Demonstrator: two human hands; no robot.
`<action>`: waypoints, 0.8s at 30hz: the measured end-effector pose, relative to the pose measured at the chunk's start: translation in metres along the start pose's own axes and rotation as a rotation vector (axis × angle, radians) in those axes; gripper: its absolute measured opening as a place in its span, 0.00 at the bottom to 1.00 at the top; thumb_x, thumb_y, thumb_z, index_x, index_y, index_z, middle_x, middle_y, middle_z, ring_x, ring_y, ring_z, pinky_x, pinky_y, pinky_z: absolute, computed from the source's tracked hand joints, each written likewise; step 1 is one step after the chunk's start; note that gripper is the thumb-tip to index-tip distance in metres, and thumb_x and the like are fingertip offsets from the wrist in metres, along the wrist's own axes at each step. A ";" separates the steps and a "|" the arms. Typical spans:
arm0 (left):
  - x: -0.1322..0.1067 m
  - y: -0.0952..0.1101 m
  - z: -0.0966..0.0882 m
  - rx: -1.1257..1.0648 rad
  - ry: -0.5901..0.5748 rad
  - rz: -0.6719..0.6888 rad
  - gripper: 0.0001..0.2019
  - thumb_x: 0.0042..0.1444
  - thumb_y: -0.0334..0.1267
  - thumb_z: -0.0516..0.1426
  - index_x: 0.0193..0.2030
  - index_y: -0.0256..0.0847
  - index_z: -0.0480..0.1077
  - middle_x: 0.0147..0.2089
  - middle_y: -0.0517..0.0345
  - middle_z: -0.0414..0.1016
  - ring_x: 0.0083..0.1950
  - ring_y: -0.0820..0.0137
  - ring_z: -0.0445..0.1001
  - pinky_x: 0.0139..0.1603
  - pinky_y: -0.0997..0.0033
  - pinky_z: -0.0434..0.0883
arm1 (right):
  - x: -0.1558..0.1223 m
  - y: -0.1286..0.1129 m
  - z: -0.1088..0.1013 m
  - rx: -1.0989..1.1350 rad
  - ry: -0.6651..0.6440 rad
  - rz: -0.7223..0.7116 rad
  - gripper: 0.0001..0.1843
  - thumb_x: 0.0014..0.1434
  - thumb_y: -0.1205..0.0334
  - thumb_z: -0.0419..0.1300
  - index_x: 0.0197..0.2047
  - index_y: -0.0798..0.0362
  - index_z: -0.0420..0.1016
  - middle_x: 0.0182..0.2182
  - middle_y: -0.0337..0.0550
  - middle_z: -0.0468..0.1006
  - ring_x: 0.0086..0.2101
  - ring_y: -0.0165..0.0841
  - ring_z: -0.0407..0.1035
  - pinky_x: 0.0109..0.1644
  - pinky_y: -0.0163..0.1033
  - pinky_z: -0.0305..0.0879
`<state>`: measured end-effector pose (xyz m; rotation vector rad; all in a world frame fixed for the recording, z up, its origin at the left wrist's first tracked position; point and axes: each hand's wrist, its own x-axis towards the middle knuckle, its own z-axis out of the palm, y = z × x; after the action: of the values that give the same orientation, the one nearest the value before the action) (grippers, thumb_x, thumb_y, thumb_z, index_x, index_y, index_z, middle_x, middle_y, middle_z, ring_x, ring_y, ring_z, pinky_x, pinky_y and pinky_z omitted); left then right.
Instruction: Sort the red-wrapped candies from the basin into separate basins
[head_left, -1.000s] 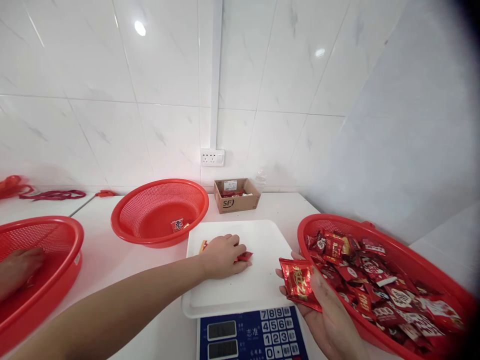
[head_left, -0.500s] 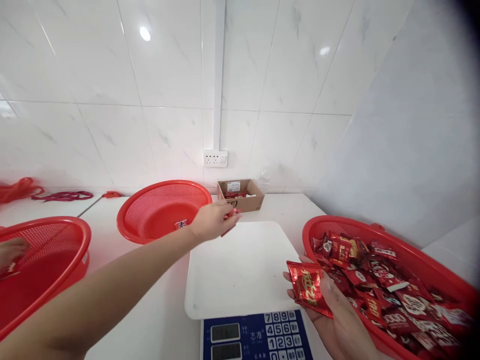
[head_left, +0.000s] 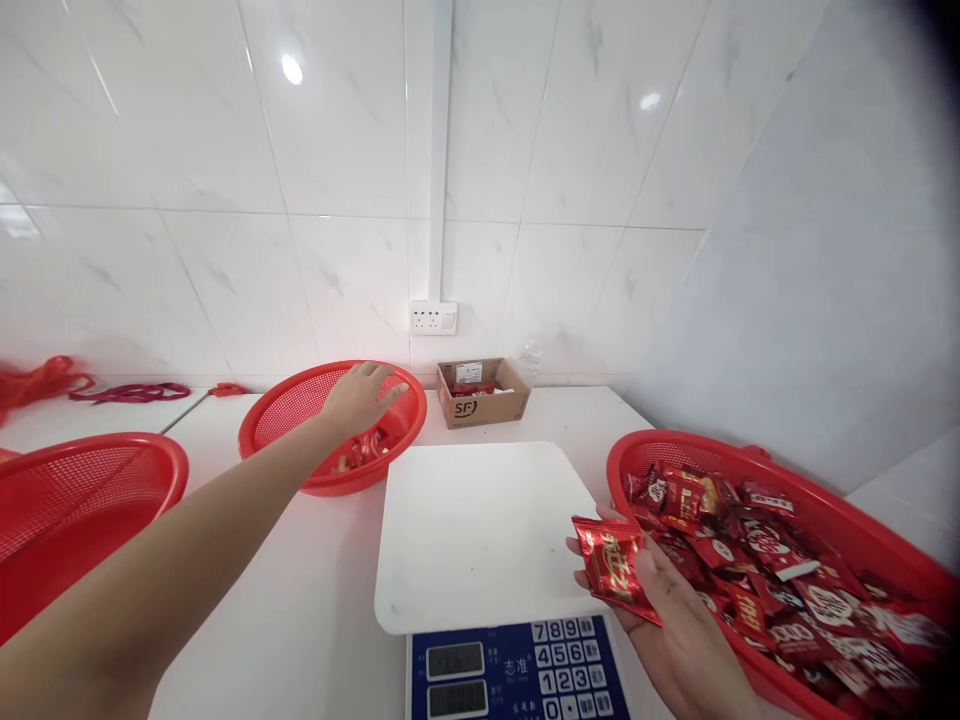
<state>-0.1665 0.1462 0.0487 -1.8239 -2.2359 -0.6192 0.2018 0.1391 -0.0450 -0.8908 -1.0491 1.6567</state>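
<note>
**Packet (head_left: 616, 565) held in right hand (head_left: 675, 625); left hand (head_left: 361, 395) over far basket (head_left: 281, 425)**

The right hand lies palm up beside the scale (head_left: 517, 675). Its thumb pins one red packet against the fingers, at the near rim of the right basket (head_left: 679, 440), which is heaped with similar packets. The left hand hovers over the far basket, fingers spread wide and gripping nothing. Loose sweets (head_left: 365, 447) lie beneath it. A box (head_left: 484, 395) stands by the wall.

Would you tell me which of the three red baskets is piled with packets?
The right basket, by the right hand; the middle basket holds few, the left basket shows none.
</note>
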 end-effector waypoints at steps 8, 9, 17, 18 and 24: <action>-0.075 0.064 0.035 -0.282 -0.095 0.234 0.21 0.61 0.50 0.45 0.57 0.45 0.60 0.59 0.51 0.63 0.61 0.62 0.60 0.58 0.59 0.63 | 0.013 -0.004 0.040 -0.555 -0.195 -0.157 0.29 0.52 0.49 0.62 0.56 0.45 0.66 0.57 0.44 0.66 0.58 0.41 0.58 0.63 0.51 0.49; -0.083 0.070 0.037 -0.314 -0.110 0.239 0.21 0.61 0.50 0.46 0.58 0.45 0.59 0.61 0.50 0.61 0.62 0.61 0.59 0.58 0.57 0.62 | 0.013 -0.005 0.046 -0.562 -0.251 -0.151 0.32 0.53 0.50 0.61 0.60 0.44 0.62 0.60 0.43 0.63 0.58 0.40 0.57 0.63 0.51 0.49; -0.112 0.087 0.036 -0.385 -0.395 0.446 0.22 0.62 0.47 0.46 0.63 0.55 0.54 0.65 0.58 0.58 0.68 0.62 0.49 0.63 0.52 0.58 | 0.007 -0.014 0.049 -0.762 -0.374 -0.288 0.23 0.57 0.54 0.57 0.57 0.42 0.67 0.57 0.39 0.67 0.59 0.41 0.55 0.63 0.55 0.48; -0.113 0.090 0.036 -0.376 -0.445 0.517 0.23 0.62 0.47 0.46 0.64 0.57 0.52 0.67 0.61 0.55 0.69 0.62 0.45 0.64 0.51 0.57 | 0.005 -0.016 0.045 -0.793 -0.362 -0.299 0.22 0.57 0.54 0.56 0.56 0.42 0.68 0.57 0.39 0.67 0.59 0.41 0.55 0.63 0.55 0.48; -0.107 0.098 0.050 -0.297 -0.580 0.679 0.25 0.62 0.48 0.45 0.65 0.60 0.46 0.68 0.64 0.48 0.69 0.59 0.43 0.65 0.45 0.50 | -0.002 -0.035 0.011 -0.969 -0.239 -0.440 0.21 0.60 0.59 0.51 0.57 0.42 0.67 0.56 0.37 0.68 0.58 0.37 0.57 0.62 0.49 0.51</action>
<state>-0.0418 0.0877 -0.0199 -3.0095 -1.6236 -0.3164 0.2040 0.1413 -0.0080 -0.9497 -2.1151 0.8467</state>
